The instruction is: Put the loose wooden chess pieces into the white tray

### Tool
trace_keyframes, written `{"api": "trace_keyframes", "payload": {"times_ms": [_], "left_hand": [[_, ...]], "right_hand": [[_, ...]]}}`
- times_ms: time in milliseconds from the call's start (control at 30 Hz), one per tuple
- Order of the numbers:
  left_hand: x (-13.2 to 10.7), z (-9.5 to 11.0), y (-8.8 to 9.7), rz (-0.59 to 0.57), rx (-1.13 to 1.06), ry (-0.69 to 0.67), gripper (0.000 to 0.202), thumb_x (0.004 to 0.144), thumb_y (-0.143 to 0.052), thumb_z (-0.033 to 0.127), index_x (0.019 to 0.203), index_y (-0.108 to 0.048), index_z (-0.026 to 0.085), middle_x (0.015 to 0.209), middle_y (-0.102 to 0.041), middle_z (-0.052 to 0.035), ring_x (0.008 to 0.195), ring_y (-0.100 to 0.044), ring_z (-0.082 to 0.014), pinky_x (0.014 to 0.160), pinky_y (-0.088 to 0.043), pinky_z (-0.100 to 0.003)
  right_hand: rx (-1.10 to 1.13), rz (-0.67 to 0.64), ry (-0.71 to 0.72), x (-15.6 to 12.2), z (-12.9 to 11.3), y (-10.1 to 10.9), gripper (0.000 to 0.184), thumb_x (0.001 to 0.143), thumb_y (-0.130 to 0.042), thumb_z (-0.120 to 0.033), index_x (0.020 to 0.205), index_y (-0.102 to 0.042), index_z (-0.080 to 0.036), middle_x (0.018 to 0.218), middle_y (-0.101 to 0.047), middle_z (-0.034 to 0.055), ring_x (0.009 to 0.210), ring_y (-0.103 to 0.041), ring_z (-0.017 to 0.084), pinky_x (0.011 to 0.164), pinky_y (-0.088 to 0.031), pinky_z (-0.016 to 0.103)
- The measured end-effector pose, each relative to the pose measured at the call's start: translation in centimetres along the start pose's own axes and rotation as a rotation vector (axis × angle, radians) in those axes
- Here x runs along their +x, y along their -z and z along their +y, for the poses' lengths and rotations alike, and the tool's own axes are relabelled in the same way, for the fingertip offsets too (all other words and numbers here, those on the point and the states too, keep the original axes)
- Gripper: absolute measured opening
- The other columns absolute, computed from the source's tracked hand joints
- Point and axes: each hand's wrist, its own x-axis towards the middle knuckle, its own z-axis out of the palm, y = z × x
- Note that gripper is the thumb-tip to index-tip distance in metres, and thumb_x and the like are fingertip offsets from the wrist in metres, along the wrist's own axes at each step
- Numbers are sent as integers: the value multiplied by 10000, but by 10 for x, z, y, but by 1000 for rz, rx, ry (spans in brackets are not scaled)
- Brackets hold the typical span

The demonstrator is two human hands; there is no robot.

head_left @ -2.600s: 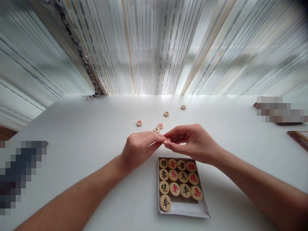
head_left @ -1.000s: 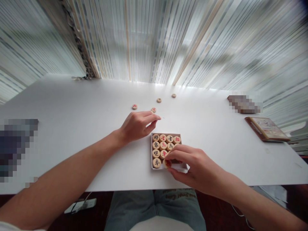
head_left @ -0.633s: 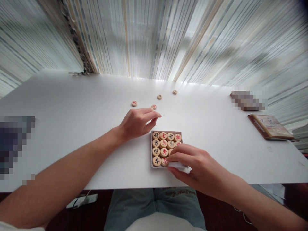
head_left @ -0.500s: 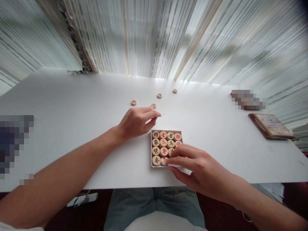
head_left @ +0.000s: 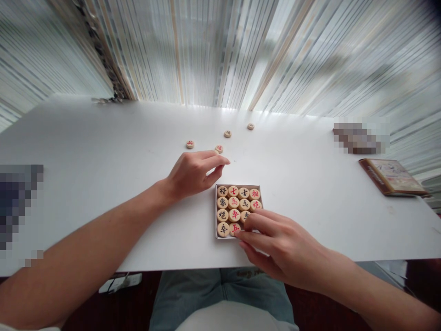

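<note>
A small white box near the table's front edge holds rows of round wooden chess pieces with red or black characters. My right hand lies over the box's near right corner with its fingers stretched out. The fingertips touch the red-marked piece in the nearest row. My left hand rests on the table just beyond the box's far left corner, with thumb and forefinger drawn together. What they pinch is hidden. Several loose pieces lie farther out, the closest just past the left fingertips.
The white table ends close to my body, with my knees in jeans below it. A brown booklet lies at the right. A power strip sits on the floor under the left side. Striped curtains hang behind the table.
My right hand carried a red piece from in front of me down into the box's nearest row, set it beside the black one and spread its fingers. The left hand stayed put, pinched.
</note>
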Motion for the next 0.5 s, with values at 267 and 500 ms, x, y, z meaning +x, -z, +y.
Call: {"api": "trace_keyframes", "payload": {"times_ms": [267,500], "left_hand": [[5,-18,9,232,-157,497,173,947,-631,193,998,-794,172,879,-823,-39,756,-778,-161,718,-592,-257],[1,-44,12,327,-165,766,187,928,-643,258,981,-804,180,799,-784,-23,722,-733,-165,666,-543,-266]], "right_hand": [[84,194,-65,20,20,31,190,1014,-600,-140,992,-789,-142,887,-714,98,774,-651,175,687,-538,296],[137,329,-334,81,89,49,175,941,-677,-232,984,-829,-159,751,-743,43,617,-604,142,604,-497,293]]}}
